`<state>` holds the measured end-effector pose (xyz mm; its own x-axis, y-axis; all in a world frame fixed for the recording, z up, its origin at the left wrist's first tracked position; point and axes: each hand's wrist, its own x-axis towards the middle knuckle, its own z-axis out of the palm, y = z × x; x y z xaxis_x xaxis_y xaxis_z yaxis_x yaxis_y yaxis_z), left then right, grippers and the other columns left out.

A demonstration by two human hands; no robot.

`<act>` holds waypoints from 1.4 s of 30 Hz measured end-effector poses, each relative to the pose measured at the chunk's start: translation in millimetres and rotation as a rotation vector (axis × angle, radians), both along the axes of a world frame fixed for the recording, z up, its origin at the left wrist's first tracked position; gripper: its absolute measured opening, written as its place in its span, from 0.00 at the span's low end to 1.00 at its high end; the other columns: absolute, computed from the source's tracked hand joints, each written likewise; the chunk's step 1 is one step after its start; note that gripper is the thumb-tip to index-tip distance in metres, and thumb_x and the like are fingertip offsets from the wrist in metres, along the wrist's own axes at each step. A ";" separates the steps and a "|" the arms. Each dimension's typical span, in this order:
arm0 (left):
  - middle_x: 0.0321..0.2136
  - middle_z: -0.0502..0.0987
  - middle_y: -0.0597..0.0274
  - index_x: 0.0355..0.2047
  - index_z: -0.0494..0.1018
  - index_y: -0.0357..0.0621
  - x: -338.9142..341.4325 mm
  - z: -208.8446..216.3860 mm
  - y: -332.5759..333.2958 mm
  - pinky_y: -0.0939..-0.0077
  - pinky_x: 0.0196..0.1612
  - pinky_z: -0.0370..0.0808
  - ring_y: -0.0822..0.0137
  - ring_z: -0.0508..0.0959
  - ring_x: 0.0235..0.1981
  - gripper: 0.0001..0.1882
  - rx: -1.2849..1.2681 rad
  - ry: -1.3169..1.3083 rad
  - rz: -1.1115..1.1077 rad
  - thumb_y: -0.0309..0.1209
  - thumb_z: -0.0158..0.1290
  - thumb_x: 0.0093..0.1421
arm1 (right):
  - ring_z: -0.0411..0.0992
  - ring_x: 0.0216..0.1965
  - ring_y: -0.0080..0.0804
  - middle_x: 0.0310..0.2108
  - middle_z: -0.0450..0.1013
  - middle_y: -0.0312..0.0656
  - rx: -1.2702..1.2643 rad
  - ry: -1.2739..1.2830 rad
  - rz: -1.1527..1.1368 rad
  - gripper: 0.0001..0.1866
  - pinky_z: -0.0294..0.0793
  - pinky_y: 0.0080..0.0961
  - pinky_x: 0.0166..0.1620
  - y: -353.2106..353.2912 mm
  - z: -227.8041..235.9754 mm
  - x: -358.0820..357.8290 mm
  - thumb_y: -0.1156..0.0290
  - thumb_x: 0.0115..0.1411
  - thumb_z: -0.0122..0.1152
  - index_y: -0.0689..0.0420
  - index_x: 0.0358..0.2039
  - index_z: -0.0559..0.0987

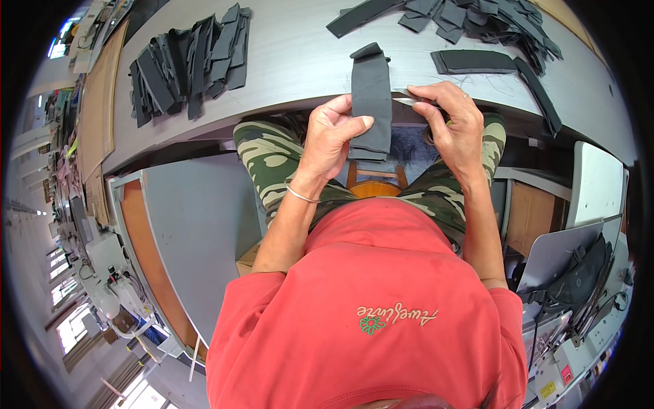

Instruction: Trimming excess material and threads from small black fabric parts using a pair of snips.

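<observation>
My left hand grips a folded dark grey fabric strip by its left edge, thumb on top and fingers behind. The strip stands lengthwise away from me at the table's front edge, its far end folded over. My right hand is closed around a small metal cutting tool, with a pointed shiny blade showing between thumb and forefinger. That blade points left, close to the strip's right edge. The rest of the tool is mostly hidden by the fingers.
On the pale table lies a row of dark strips at the left. A heap of similar pieces sits at the far right, with single strips nearer. Loose threads lie beside them. A black bag is at the right.
</observation>
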<state>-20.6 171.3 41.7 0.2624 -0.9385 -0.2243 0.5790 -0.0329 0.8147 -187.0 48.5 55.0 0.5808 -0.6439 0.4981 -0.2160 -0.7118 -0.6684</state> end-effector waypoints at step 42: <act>0.49 0.68 0.55 0.46 0.72 0.35 -20.7 -6.3 -15.4 0.80 0.34 0.74 0.73 0.73 0.32 0.20 -0.135 -1.021 0.236 0.25 0.60 0.53 | 0.70 0.43 0.23 0.41 0.74 0.39 0.963 -0.275 0.059 0.24 0.70 0.21 0.49 15.4 -36.8 17.5 0.69 0.56 0.67 0.59 0.53 0.73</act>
<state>-41.3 155.9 35.4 0.4468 -0.8397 0.3086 -0.4032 0.1189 0.9074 -169.5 63.9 18.2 0.5676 -0.8174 -0.0983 0.0506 0.1538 -0.9868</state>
